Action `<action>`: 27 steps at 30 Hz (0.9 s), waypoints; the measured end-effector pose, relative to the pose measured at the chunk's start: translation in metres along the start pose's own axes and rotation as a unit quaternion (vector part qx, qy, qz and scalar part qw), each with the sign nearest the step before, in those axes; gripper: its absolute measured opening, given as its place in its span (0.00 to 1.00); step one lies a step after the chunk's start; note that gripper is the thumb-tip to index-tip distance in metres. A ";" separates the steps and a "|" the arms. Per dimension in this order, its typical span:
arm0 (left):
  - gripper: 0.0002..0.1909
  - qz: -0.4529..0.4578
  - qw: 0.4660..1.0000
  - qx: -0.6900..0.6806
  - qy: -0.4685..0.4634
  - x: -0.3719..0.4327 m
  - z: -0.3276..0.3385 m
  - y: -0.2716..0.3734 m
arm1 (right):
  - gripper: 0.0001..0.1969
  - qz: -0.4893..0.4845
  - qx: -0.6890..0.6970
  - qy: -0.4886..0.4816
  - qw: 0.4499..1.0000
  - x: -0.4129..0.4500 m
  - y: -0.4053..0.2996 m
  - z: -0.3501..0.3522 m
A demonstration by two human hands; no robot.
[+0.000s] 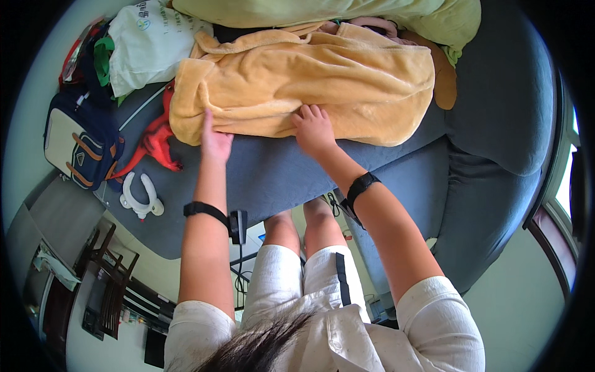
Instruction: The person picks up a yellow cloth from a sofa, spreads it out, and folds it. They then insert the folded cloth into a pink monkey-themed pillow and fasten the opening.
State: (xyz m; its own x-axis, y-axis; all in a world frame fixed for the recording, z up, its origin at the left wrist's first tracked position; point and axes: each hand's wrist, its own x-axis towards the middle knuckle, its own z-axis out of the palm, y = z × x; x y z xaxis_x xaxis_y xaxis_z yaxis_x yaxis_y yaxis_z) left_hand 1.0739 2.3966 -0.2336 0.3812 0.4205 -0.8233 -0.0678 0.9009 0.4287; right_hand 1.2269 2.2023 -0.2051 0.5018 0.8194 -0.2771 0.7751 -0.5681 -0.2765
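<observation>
A tan plush blanket (pixel 316 83) lies in a folded, wrinkled bundle across the grey-blue sofa (pixel 279 167). At its near left edge is my left hand (pixel 216 142), thumb on top of the fabric and the other fingers mostly hidden under the edge. My right hand (pixel 315 128) grips the near edge around the middle, its fingers curled over the plush. Loose folds run along the blanket's far left side, and its right end is rounded. Both wrists wear black straps.
Left of the blanket are a red toy dinosaur (pixel 155 139), a white plush headband (pixel 141 197), a navy-and-cream backpack (pixel 81 139) and a white bag with writing (pixel 144 51). A yellow-green cushion (pixel 325 10) lies behind. The sofa's padded back (pixel 502 93) rises at right.
</observation>
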 end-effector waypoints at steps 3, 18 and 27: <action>0.25 0.057 0.997 -0.058 -0.006 0.030 0.010 0.041 | 0.16 0.004 0.017 0.008 1.000 0.000 0.009 -0.005; 0.21 0.420 0.689 0.471 -0.357 -0.118 0.174 0.022 | 0.14 0.249 0.693 0.229 0.637 -0.030 0.085 -0.121; 0.22 0.344 0.681 0.483 -0.430 -0.133 0.327 -0.176 | 0.30 0.348 0.735 0.276 0.513 -0.090 0.213 -0.208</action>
State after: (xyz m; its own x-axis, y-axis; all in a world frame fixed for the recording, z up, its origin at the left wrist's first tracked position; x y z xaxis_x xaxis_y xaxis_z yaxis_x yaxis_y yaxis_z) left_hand 1.3370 2.1470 -0.0777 0.9925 0.1157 0.0396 -0.0229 -0.1422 0.9896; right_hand 1.4267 2.0239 -0.0474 0.8068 0.0450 -0.5891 -0.5884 0.1511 -0.7943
